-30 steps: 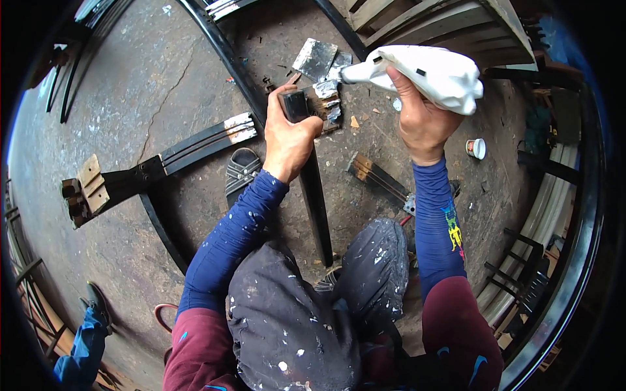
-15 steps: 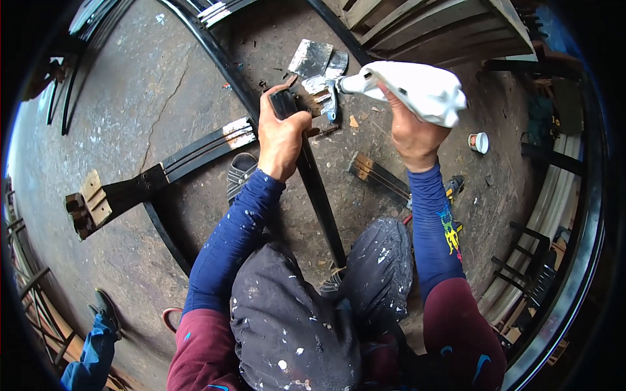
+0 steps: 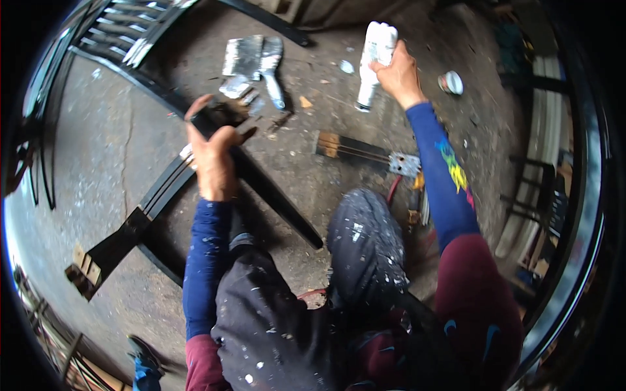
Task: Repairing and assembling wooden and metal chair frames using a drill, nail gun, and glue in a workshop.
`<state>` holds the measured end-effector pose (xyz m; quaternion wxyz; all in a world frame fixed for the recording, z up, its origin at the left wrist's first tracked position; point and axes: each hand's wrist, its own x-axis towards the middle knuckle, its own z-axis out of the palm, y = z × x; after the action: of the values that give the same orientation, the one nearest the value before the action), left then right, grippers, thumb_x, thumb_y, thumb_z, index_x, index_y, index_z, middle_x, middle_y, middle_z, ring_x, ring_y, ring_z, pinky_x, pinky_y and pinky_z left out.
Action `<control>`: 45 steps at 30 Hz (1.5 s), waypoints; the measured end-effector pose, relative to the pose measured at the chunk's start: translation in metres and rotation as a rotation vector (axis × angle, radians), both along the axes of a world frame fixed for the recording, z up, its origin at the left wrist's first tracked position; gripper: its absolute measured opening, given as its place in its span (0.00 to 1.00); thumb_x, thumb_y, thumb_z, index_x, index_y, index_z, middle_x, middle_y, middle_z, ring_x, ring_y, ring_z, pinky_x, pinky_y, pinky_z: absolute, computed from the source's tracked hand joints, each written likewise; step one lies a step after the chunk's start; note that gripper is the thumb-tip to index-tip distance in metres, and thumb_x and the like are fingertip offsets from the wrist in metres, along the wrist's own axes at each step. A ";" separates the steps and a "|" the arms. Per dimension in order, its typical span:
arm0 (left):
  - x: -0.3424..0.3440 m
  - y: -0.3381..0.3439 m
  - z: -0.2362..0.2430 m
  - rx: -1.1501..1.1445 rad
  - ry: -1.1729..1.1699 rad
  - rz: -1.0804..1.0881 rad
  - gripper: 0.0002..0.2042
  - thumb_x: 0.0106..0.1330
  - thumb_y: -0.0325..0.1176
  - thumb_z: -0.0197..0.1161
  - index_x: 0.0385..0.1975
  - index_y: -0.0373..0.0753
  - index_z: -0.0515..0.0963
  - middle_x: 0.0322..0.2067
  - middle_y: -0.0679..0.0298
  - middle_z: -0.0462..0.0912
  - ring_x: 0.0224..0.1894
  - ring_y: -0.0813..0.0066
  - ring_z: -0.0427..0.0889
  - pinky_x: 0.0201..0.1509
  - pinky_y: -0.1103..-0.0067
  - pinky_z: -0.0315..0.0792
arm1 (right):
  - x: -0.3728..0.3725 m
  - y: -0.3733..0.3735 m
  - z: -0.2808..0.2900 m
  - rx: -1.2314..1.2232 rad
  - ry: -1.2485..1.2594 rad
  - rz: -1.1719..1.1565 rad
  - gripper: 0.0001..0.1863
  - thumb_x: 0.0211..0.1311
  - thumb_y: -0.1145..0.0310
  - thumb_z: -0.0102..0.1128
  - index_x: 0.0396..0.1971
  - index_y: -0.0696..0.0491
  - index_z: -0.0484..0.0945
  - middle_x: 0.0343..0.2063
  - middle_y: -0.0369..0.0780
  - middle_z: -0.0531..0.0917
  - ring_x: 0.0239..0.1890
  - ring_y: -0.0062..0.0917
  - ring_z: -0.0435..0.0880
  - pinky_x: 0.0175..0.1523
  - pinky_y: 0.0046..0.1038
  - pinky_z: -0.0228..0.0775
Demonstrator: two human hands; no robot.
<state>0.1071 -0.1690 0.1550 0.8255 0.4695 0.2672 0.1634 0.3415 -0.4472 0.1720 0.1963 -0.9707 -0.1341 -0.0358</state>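
My left hand (image 3: 212, 156) is closed around the top of a long black bar (image 3: 277, 199), whose upper end has a rough brownish piece beside it. My right hand (image 3: 398, 75) grips a white plastic squeeze bottle (image 3: 375, 55), nozzle pointing back toward me; whether it touches the floor I cannot tell. Between them lie a paint-smeared metal plate (image 3: 240, 58), a putty knife (image 3: 270, 72) and silvery scraps (image 3: 236, 88). A small white tub (image 3: 451, 83) lies right of the bottle. A black piece with a metal bracket (image 3: 355, 146) lies below it. The picture is blurred.
A black frame (image 3: 150, 215) lies at my left, slatted black metalwork (image 3: 120, 32) at upper left. A tool (image 3: 414, 208) and red hose (image 3: 394, 189) are by my right knee. Pale lengths and black frames (image 3: 525, 215) line the right. Another person's foot (image 3: 147, 358) shows at lower left.
The bottle has swung away from the bar's top toward the upper middle, turning from sideways to lengthwise. My left hand still holds the bar. My view has shifted.
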 end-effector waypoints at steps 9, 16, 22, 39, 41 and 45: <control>-0.010 0.004 0.002 -0.081 -0.099 -0.165 0.38 0.49 0.26 0.53 0.69 0.36 0.62 0.50 0.52 0.76 0.52 0.58 0.79 0.58 0.53 0.81 | 0.042 -0.163 -0.072 -0.899 0.392 -0.106 0.24 0.65 0.69 0.56 0.61 0.54 0.75 0.56 0.52 0.82 0.55 0.47 0.84 0.49 0.62 0.77; -0.020 -0.005 -0.005 -0.073 -0.052 -0.201 0.39 0.47 0.26 0.54 0.68 0.36 0.63 0.50 0.52 0.76 0.51 0.56 0.81 0.58 0.53 0.80 | 0.045 -0.132 -0.103 -1.621 0.432 -0.011 0.15 0.63 0.69 0.61 0.49 0.54 0.86 0.45 0.48 0.88 0.46 0.52 0.86 0.38 0.70 0.69; -0.017 -0.009 -0.002 -0.087 -0.066 -0.212 0.41 0.46 0.27 0.54 0.69 0.35 0.62 0.50 0.52 0.76 0.52 0.55 0.80 0.59 0.52 0.80 | 0.040 -0.128 -0.100 -1.633 0.445 0.057 0.17 0.65 0.68 0.59 0.52 0.52 0.85 0.47 0.47 0.88 0.47 0.49 0.86 0.42 0.71 0.69; -0.015 -0.005 -0.015 -0.127 -0.104 -0.222 0.42 0.45 0.27 0.53 0.70 0.32 0.61 0.54 0.48 0.76 0.58 0.52 0.79 0.61 0.48 0.77 | 0.049 -0.143 -0.099 -1.541 0.388 0.096 0.18 0.68 0.68 0.55 0.54 0.49 0.84 0.53 0.43 0.86 0.53 0.45 0.86 0.47 0.73 0.71; -0.015 -0.004 -0.017 -0.120 -0.102 -0.231 0.42 0.45 0.28 0.53 0.70 0.32 0.61 0.54 0.48 0.76 0.58 0.52 0.79 0.61 0.48 0.78 | 0.053 -0.146 -0.099 -1.545 0.405 0.095 0.18 0.68 0.68 0.55 0.54 0.48 0.84 0.54 0.42 0.85 0.53 0.44 0.86 0.48 0.74 0.71; -0.015 -0.007 -0.020 -0.122 -0.109 -0.234 0.41 0.46 0.28 0.53 0.70 0.32 0.61 0.54 0.48 0.76 0.57 0.53 0.79 0.61 0.50 0.78 | 0.058 -0.150 -0.097 -1.586 0.432 0.064 0.19 0.68 0.68 0.54 0.58 0.44 0.82 0.56 0.40 0.84 0.55 0.43 0.85 0.52 0.75 0.69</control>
<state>0.0924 -0.1761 0.1353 0.8792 0.4368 0.1748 0.0748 0.3991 -0.5967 0.0748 -0.5255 -0.8021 -0.1065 0.2627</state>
